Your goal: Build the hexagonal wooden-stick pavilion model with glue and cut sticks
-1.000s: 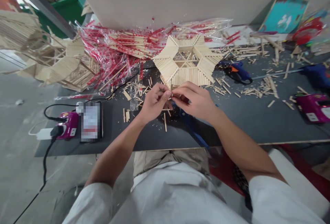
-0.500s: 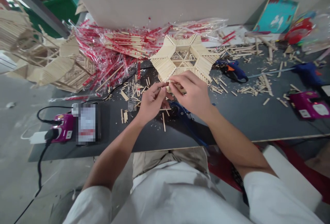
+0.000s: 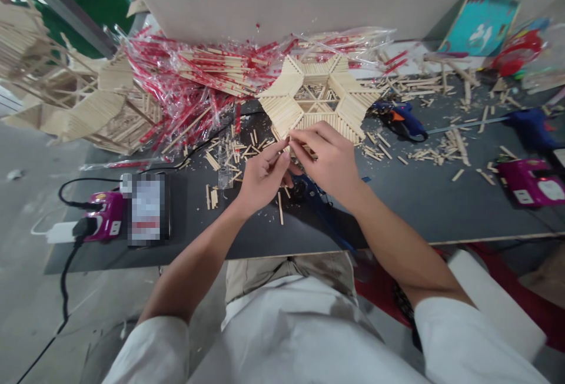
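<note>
My left hand (image 3: pixel 261 176) and my right hand (image 3: pixel 330 160) meet at the near edge of a hexagonal panel of pale wooden sticks (image 3: pixel 318 98) lying on the dark table (image 3: pixel 424 201). Both hands pinch with thumb and fingertips at that edge. What sits between the fingers is too small to name; it looks like a short stick. A blue glue gun (image 3: pixel 315 201) lies on the table just under my right wrist.
Red-and-clear wrappers with chopsticks (image 3: pixel 198 86) pile up at the back left, beside larger stick structures (image 3: pixel 83 113). Another blue glue gun (image 3: pixel 404 120) and scattered stick offcuts (image 3: pixel 436 151) lie to the right. Purple devices (image 3: pixel 103 222) (image 3: pixel 532 182) sit at both ends.
Both hands have shifted a little forward, from just in front of the stick panel to its near edge. The pinch of both hands stays closed.
</note>
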### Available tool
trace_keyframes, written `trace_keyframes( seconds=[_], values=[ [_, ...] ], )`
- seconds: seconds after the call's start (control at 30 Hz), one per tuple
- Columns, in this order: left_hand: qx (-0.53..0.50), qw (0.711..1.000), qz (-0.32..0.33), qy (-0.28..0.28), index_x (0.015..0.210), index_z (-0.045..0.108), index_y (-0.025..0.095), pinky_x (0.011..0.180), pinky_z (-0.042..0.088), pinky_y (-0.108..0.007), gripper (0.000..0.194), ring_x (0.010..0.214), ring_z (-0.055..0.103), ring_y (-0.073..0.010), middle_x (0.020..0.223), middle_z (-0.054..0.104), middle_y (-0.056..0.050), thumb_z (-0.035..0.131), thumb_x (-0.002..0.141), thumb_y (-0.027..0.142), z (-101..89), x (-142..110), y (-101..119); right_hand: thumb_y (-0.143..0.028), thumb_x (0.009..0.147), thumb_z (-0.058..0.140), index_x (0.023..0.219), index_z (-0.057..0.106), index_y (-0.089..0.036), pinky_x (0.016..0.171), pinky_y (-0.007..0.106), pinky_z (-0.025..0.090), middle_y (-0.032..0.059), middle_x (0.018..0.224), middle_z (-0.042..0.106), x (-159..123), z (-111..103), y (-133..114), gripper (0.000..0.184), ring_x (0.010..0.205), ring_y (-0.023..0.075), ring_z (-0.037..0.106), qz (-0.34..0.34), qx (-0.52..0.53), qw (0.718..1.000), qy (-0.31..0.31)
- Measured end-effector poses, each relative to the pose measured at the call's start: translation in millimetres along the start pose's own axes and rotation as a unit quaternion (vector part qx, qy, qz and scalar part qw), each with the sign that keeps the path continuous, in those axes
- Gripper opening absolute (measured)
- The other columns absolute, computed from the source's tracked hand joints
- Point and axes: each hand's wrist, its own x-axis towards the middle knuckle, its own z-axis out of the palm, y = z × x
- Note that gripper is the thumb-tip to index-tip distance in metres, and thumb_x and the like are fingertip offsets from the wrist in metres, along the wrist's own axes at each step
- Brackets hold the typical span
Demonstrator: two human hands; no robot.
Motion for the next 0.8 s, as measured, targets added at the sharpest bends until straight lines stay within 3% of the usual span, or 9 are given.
trace_keyframes(
  seconds=[0.3,0.8],
  values=[
    [-0.010,1.000,0.008,-0.002,0.146,0.062,0.016,0.049,0.056,-0.020,0.054,0.050,0.068,-0.0092,0.081,0.081,-0.005,0.064,0.103,0.048,1.6,-0.8,-1.3,-0.020,0.106,0.060,0.117,0.073,-0.018,0.081,0.033,0.060,0.0075,0.101,0.073,-2.1,1.1,1.9,0.017,0.091,0.0194,0.072,-0.003,0.005,1.000,0.011],
    [0.003,1.000,-0.005,-0.008,0.150,0.058,0.018,0.049,0.056,-0.023,0.059,0.051,0.069,-0.0110,0.081,0.080,-0.005,0.064,0.102,0.052,2.7,-0.8,-3.3,-0.019,0.104,0.062,0.121,0.071,-0.021,0.086,0.036,0.064,0.0074,0.106,0.071,-6.6,4.3,4.2,0.020,0.097,0.0205,0.073,0.028,0.044,0.998,0.024]
  ],
)
